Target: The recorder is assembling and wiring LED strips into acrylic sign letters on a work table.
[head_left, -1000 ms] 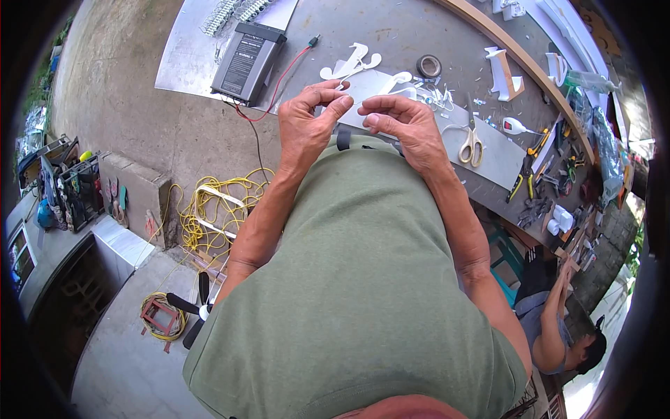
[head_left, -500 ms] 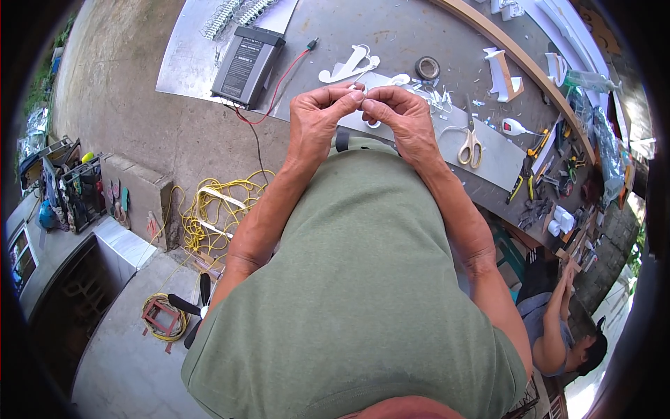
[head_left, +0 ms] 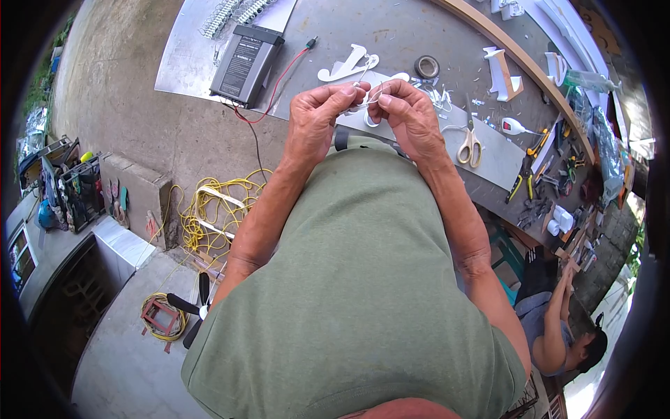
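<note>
Between my fingertips runs a thin white wire (head_left: 370, 98), close over the near edge of the workbench. My left hand (head_left: 317, 115) pinches one part of it, thumb against forefinger. On the other side my right hand (head_left: 410, 115) is closed on the wire too, its fingers curled. Just beyond the hands lies a white cut-out letter (head_left: 347, 64) with wire at its end. Partly hidden by my fingers, another white curved piece (head_left: 398, 79) rests on a grey strip (head_left: 488, 150). Scissors (head_left: 470, 146) with cream handles lie right of my right hand.
A black-and-grey power supply box (head_left: 246, 64) with red and black leads stands left. Dark tape (head_left: 426, 67), a white glue bottle (head_left: 512, 126) and yellow-handled pliers (head_left: 520, 178) lie on the bench (head_left: 391, 31). Tangled yellow cord (head_left: 216, 209) covers floor at left. Another person (head_left: 558, 328) sits at right.
My fingertips have moved a little apart, and more of the thin wire shows between them. My right hand has shifted slightly right.
</note>
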Tool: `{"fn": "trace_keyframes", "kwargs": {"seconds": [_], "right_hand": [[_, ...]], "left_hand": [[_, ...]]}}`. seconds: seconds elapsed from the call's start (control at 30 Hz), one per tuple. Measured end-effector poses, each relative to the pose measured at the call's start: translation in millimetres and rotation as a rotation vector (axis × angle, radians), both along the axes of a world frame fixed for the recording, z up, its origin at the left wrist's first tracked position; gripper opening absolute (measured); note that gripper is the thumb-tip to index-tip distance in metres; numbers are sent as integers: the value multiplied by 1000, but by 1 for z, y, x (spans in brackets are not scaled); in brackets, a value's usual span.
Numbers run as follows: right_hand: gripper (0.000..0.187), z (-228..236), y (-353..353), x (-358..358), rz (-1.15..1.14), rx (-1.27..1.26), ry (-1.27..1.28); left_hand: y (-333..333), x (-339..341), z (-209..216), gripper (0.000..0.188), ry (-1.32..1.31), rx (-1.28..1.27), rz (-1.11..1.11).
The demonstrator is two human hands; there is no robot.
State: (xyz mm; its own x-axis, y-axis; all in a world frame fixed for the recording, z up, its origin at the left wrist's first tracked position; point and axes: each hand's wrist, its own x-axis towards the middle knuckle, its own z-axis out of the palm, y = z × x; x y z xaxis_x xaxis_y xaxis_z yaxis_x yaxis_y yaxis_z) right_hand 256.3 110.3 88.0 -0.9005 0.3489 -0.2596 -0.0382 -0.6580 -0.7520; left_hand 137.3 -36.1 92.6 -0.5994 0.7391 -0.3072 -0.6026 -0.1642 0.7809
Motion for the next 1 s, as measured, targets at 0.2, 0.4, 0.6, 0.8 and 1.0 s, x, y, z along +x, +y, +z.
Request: {"fn": "trace_keyframes", "kwargs": {"seconds": [0.2,0.4,0.6,0.8,1.0], "right_hand": [[13,-1,2,3,-2,-17,66],[11,-2,8,8,43,298,-4],[10,1,7,9,29,274,12],[9,1,5,8,54,338,-4],[8,-2,4,9,34,416,52]], "left_hand": [[-1,1,6,18,254,-180,-59],[-2,-1,11,19,301,-160,-114],[-3,1,16,21,671,-324,-217],[-1,4,14,19,406,-314,-198],[-2,3,13,20,252,-244,-234]]}}
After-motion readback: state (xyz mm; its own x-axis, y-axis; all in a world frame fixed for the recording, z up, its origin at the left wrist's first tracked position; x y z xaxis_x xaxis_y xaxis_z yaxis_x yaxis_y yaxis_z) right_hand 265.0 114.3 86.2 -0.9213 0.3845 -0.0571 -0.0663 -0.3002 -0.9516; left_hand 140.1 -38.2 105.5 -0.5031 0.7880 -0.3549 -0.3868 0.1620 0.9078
